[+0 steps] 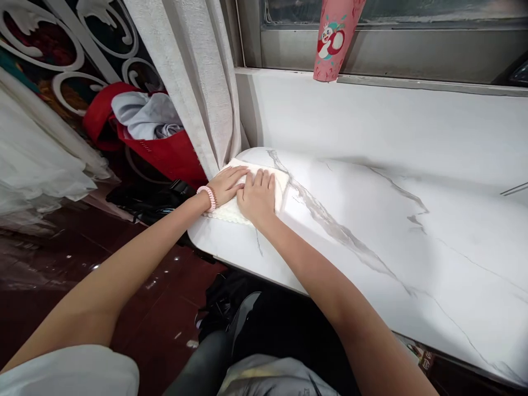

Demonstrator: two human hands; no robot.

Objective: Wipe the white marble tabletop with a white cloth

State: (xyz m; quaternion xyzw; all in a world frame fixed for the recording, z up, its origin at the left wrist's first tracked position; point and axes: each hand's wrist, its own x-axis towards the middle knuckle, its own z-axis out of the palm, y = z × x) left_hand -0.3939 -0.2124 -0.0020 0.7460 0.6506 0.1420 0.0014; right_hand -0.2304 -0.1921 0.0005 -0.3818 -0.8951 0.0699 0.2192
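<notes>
The white tabletop (363, 203), veined with grey, stretched from left to right. A pale curtain (206, 71) hung at its far left end, beside a red bag (165, 157) holding pale grey fabric (144, 113). A cream cloth (229, 210) lay on the tabletop's left end, near the curtain. The right hand (259, 195) and left hand (226, 186) pressed on it, flat and ungrasping. A pink bracelet (208, 196) circled the left wrist.

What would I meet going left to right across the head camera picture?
White gauzy fabric, floppy red bag, coiled pink bracelet, bare left hand, bare right hand, tapered pink cup with a cartoon.
</notes>
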